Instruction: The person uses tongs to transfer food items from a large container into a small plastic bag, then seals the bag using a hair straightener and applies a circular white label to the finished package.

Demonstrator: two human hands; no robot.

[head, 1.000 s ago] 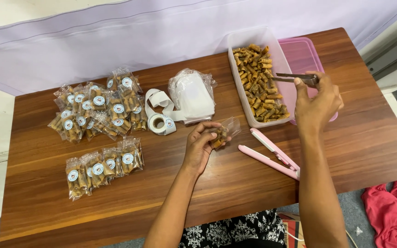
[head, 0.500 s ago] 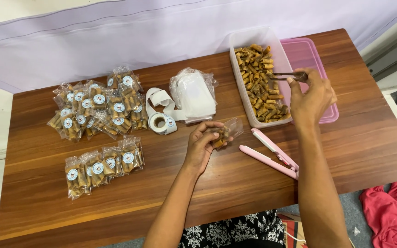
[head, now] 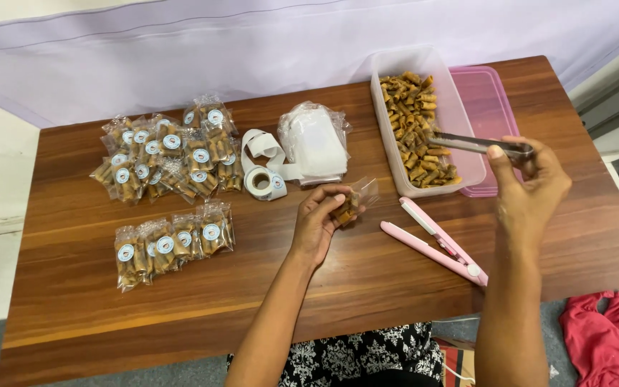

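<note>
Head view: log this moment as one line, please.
left hand: holds small bag | right hand: holds tongs over snack tub | sealer: on table, untouched

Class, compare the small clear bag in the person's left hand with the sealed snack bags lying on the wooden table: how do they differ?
The small clear bag is held up in the left hand; the sealed snack bags lie flat on the wooden table. The held bag shows no sticker; the sealed ones carry round white stickers. It is single; they lie grouped. Both hold brown snack pieces in clear plastic.
</note>
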